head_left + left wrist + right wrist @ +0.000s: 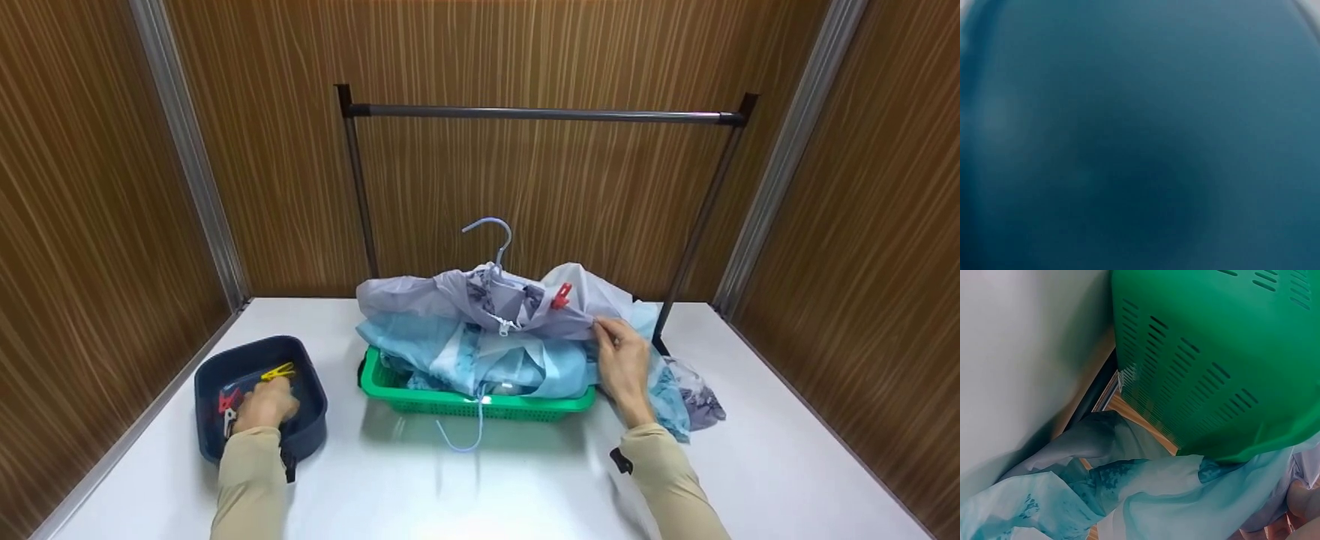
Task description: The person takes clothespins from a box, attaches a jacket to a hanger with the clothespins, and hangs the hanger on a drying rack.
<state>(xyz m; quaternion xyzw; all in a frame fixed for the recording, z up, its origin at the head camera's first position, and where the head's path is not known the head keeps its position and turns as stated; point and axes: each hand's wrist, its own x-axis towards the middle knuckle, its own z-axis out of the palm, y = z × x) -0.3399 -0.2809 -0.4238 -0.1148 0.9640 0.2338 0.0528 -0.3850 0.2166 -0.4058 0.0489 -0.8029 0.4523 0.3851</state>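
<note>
My left hand (266, 403) reaches down into a dark blue bin (319, 382) that holds a yellow clothespin (279, 371), a red one (228, 401) and a white one. Its fingertips are hidden, and I cannot tell whether they hold anything. In the left wrist view, blurred blue fills the picture. With thumb and fingers, my right hand (624, 361) pinches the edge of a lavender garment (420, 294). This garment is on a hanger (504, 238), and a red clothespin (561, 297) grips its right shoulder. In the right wrist view, fingers (1303, 500) show beside the fabric.
Light blue clothing (420, 337) fills a green basket (390, 393) and spills over its right side. Another hanger hook (465, 450) sticks out over the front rim. Behind stands a rack with a dark rail (540, 114). Wood-patterned walls enclose the white table (420, 495).
</note>
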